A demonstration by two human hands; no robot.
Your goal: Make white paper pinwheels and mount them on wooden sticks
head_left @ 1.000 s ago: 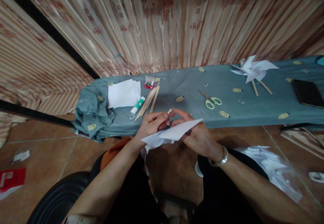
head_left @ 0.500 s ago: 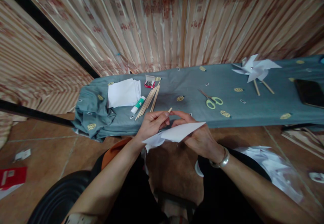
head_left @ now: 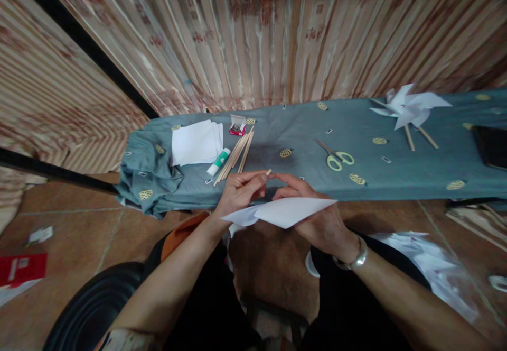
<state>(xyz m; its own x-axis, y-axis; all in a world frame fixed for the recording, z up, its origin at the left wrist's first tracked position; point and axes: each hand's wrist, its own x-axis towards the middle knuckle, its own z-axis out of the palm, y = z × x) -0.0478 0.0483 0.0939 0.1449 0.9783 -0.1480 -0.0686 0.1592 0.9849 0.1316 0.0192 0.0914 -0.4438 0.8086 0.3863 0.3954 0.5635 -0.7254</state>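
Note:
Pinched in my left hand is a thin wooden stick, its pale tip poking out past the thumb. Just below it is a white paper pinwheel, its blades seen nearly edge-on. My right hand is closed around the far side of the pinwheel, several of its fingers hidden by the paper. The right index finger reaches over to the stick's tip. Where the pinwheel meets the stick is hidden from me.
On the cloth-covered table lie white paper sheets, a glue stick, wooden sticks, a small red box of pins, scissors, pinwheels on sticks and a dark phone. White paper pieces lie low at right.
The pinwheel has tilted slightly, so one blade shows broader and reaches further right. Both hands keep their holds near the stick's tip. The whole view has shifted a little.

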